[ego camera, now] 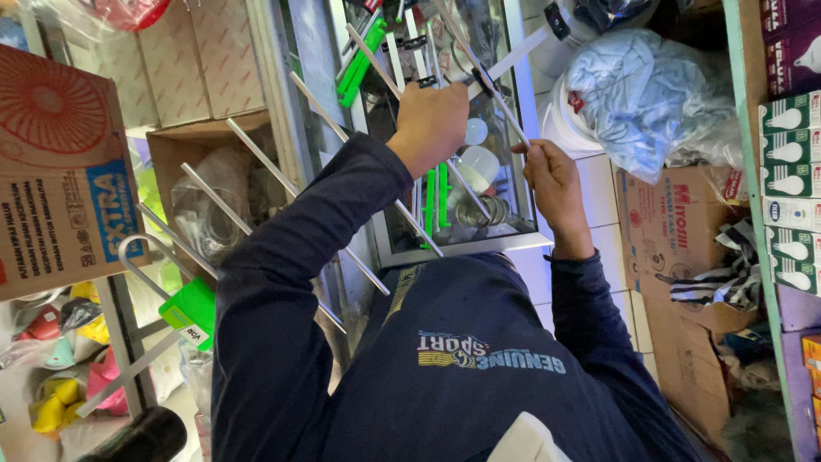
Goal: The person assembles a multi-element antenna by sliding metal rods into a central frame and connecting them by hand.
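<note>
A TV antenna (256, 167) of thin aluminium rods with green plastic clips (192, 312) stretches from lower left to the top centre. My left hand (432, 120) is closed in a fist around the antenna's middle, above a glass display case (462, 244). My right hand (556, 184) pinches the lower end of one slanted rod (505, 107) between thumb and fingers. Both arms are in dark blue sleeves, and my dark blue shirt fills the bottom of the view. Part of the antenna is hidden behind my left arm.
A printed cardboard box (60, 171) stands at the left, with an open box (205, 197) of bagged goods beside it. At the right are brown cartons (676, 231), a clear bag of blue cloth (641, 85) and a shelf of bulb boxes (791, 180).
</note>
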